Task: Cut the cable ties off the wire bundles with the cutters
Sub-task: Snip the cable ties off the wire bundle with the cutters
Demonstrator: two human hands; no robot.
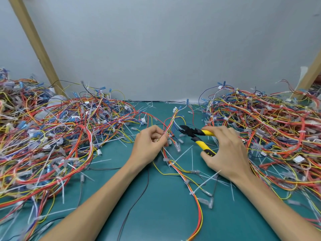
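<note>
**A:** Where are the cutters?

**B:** The cutters (196, 134) are in the right hand (225, 153), lifted a little off the green mat (165, 206). The fingers curl round the two yellow handles, which stand apart, and the black nose points left.

**A:** And the other hand?

**B:** The left hand (149, 143) is just left of the cutters' nose. It pinches a wire bundle (180, 174) between thumb and fingertips. Beyond the cutters' nose the bundle fans out into loose ends. Below the cutters it runs down the mat toward the near edge.

**A:** Is the nose on a tie?

**B:** Hard to say. The tip sits close to the wires, but it is small and blurred there, so I can't tell whether it touches anything.

**A:** Any ties in sight?

**B:** A white cable tie (169, 161) wraps the bundle below the cutters. Loose ties (184, 153) lie scattered on the mat under and around them.

**A:** What else?

**B:** One big heap of wires (52, 136) lies well left of the cutters, and a second heap (269, 133) lies to their right, past the right hand. A grey wall (156, 49) stands behind.
</note>
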